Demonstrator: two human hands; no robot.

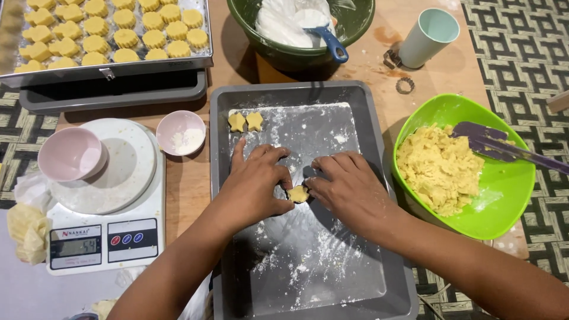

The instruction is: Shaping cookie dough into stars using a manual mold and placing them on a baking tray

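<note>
A grey metal baking tray (379, 195), dusted with flour, lies in front of me. My left hand (258, 184) and my right hand (347, 186) meet at its middle, fingertips pinched around a small cutter holding a yellow flower-shaped dough piece (298, 194). Two cut dough shapes (245, 122) rest near the tray's top left corner.
A lime bowl (510, 195) of yellow dough with a purple spatula (504, 148) sits right. A dark green bowl (355, 24) of flour with a blue scoop is behind. Kitchen scale (104, 237) with pink bowl (71, 155), small pink bowl (181, 133), cookie-filled tray (106, 35), and cup (428, 37) surround.
</note>
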